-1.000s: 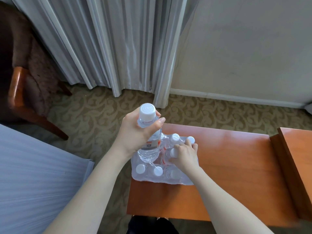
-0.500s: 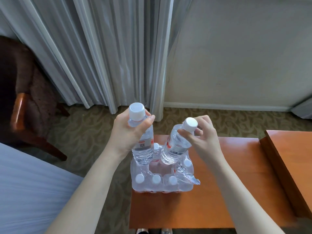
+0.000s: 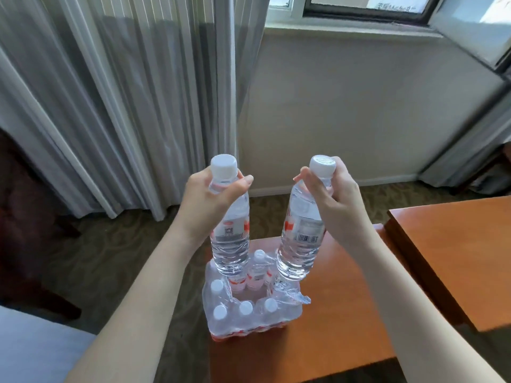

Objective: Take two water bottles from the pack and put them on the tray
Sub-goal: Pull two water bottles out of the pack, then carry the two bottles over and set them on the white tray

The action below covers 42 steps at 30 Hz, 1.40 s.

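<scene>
Both bottles are out of the pack, so the taking step looks finished and the carry to the tray is in hand. The left hand (image 3: 206, 201) is closed around the neck of one clear plastic water bottle with a white cap and red-and-white label (image 3: 231, 239), fingers wrapped just under the cap. The right hand (image 3: 336, 199) is closed the same way on a second clear, white-capped water bottle (image 3: 300, 239), which tilts slightly, its base leaning inward. Both bottles hang in the air above the torn, clear shrink-wrapped pack of small bottles (image 3: 250, 308), clear of it. The pack sits at the left edge of the orange-brown wooden counter (image 3: 345, 313), its wrap ripped open at the middle. No tray shows anywhere in view, so the next move probably calls for turning to find it, then lowering each bottle upright onto it, keeping the neck grips firm.
</scene>
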### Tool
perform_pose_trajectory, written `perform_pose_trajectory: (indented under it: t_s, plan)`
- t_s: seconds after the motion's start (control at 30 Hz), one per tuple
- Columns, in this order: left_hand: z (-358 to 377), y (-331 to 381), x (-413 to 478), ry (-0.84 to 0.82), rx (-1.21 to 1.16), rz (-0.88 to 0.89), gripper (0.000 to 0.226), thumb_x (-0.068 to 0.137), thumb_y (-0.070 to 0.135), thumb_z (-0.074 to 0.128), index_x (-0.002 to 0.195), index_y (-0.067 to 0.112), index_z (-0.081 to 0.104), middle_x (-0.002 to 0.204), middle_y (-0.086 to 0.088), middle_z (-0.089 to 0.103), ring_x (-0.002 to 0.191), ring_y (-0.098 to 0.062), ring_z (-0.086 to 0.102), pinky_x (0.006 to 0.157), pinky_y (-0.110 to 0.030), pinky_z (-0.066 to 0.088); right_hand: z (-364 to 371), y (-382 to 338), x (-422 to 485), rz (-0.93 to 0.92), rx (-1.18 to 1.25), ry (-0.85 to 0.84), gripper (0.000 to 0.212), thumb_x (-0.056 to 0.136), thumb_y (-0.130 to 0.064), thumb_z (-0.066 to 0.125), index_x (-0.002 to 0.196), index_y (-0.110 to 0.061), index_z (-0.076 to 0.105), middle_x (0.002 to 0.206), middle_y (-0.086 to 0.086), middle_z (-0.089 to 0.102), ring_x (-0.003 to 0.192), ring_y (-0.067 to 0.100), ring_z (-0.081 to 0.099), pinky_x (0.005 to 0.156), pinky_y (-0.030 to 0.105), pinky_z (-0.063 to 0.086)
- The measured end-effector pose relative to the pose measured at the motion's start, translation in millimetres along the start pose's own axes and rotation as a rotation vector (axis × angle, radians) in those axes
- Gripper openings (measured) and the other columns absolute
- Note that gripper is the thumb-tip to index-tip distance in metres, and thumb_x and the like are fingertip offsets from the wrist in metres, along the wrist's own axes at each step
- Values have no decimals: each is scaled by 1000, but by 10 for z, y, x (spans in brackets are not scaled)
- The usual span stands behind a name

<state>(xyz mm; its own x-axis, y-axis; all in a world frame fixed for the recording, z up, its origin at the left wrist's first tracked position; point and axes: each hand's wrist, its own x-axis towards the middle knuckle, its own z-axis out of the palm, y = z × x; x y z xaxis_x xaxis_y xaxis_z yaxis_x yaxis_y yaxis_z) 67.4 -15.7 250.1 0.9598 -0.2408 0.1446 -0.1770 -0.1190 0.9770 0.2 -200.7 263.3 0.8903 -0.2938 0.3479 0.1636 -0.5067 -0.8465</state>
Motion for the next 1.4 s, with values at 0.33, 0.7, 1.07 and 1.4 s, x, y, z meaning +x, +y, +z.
perform_pose_trajectory:
  t_s: [0.33, 0.7, 1.07, 1.4]
  plan:
    - [873, 292, 76, -229, -27, 18, 28, 78, 32, 72, 82, 5, 65, 84, -18, 72, 68, -16, 65, 67, -31, 53, -994, 39, -201, 16, -136, 214, 45, 85, -43, 48, 99, 0, 51, 83, 7, 68, 70, 12, 64, 65, 21, 50]
    - [2380, 931, -372, -516, -60, 144, 29, 76, 30, 70, 81, 3, 64, 83, -23, 69, 60, -13, 61, 57, -20, 51, -2519, 262, -966, 59, -178, 477, 43, 84, -46, 49, 98, -6, 54, 75, -16, 60, 72, -6, 63, 61, 12, 50]
    - [4413, 1702, -1588, -799, -79, 326, 38, 75, 43, 68, 80, 6, 65, 86, -24, 69, 67, -15, 64, 65, -32, 52, -4663, 316, -2464, 132, -319, 656, 47, 84, -51, 48, 99, -8, 57, 83, 4, 68, 76, 18, 64, 70, 26, 50]
    - [6098, 2393, -2595, -1015, -176, 439, 37, 76, 44, 66, 84, 8, 69, 83, -12, 74, 79, -26, 72, 79, -50, 57, -6205, 265, -3646, 231, -410, 926, 33, 85, -43, 55, 94, -12, 55, 90, 11, 71, 83, 24, 67, 78, 46, 54]
